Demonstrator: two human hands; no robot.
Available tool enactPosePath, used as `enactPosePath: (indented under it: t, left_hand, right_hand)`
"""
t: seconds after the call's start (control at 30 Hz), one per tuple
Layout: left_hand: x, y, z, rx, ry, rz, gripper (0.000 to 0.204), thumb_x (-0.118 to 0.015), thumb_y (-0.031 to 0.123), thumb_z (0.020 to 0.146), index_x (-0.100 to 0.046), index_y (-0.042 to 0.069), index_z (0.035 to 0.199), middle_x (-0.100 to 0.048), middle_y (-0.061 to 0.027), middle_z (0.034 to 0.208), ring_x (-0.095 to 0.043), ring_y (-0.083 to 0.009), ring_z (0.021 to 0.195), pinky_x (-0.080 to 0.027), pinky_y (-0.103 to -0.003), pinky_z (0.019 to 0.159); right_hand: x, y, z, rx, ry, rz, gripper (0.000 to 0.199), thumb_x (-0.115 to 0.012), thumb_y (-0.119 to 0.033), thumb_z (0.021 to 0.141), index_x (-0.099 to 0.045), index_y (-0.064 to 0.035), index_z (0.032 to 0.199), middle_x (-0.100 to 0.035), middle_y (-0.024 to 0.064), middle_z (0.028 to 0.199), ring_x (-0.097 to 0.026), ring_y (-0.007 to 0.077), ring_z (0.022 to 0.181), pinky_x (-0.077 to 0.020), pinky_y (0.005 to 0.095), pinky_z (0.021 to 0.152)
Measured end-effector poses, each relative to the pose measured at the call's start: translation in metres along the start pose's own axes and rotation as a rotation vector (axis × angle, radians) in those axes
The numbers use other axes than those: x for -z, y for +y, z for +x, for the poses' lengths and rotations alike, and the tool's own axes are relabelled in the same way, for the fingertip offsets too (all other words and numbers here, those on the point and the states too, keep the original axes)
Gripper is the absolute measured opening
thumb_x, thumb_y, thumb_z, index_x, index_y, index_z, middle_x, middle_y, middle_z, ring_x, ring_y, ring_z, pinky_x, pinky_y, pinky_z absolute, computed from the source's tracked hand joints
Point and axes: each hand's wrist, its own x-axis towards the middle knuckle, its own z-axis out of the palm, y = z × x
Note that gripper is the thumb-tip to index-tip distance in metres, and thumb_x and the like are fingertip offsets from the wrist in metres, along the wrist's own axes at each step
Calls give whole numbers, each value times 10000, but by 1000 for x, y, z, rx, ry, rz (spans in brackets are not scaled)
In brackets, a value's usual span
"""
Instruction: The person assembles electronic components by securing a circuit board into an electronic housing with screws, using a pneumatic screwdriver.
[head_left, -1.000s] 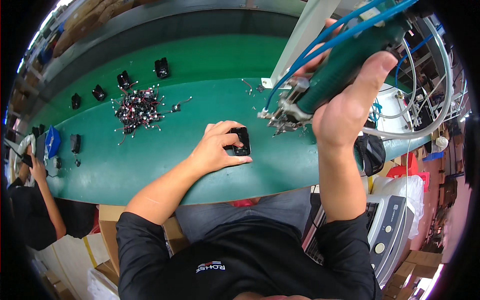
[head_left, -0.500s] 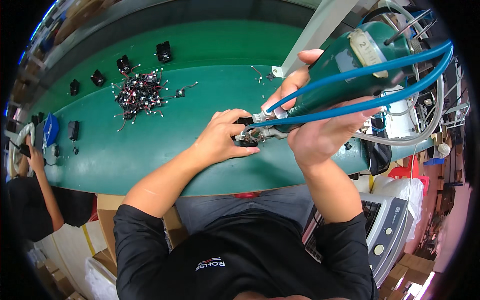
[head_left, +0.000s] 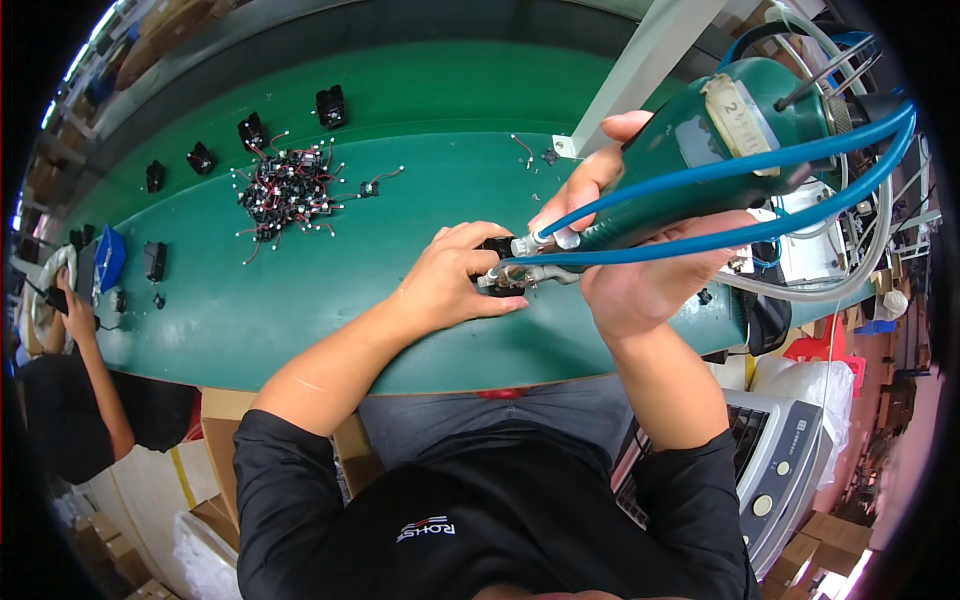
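Observation:
My left hand (head_left: 450,275) lies on the green worktop with its fingers closed round a small black plastic housing (head_left: 497,247). Most of the housing is hidden by the fingers and by the tool's tip. My right hand (head_left: 628,270) grips a thick green power screwdriver (head_left: 655,200), tilted, with its metal nose (head_left: 540,272) down on the housing. Two blue air hoses (head_left: 740,240) run from fittings near the nose up past the tool's body. Whether a screw sits under the tip cannot be seen.
A pile of small wired parts (head_left: 287,190) lies left of centre, with one part (head_left: 370,187) beside it. Several black housings (head_left: 330,106) stand along the far side. A white post (head_left: 630,75) rises behind the tool. At far left another person's hand (head_left: 78,318) works near a blue bin (head_left: 109,258).
The whole view has shifted slightly. Both hands, the screwdriver and the housing keep nearly the same pose, with the tool's nose still on the housing.

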Motion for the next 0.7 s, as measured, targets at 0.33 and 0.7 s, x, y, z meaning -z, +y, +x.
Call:
enactPosePath:
  t: [0.33, 0.7]
  left_hand:
    - [7, 23, 3, -24, 73, 84, 349, -924, 292, 657, -704, 65, 805, -702, -85, 1154, -661, -306, 1037, -539, -410, 894]
    - [7, 14, 1, 124, 12, -29, 757, -954, 318, 633, -591, 61, 1245, -661, -141, 1189, -643, -341, 1101, -520, -429, 964]
  right_hand:
    - [4, 10, 1, 69, -16, -68, 1135, -270, -985, 751, -490, 13, 1245, -596, 86, 717, -621, 174, 555, -556, 303, 522]
    - [-17, -34, 29, 360, 18, -267, 1126, -102, -902, 870, -515, 85, 1218, -587, 88, 634, -538, 156, 504, -483, 238, 507]
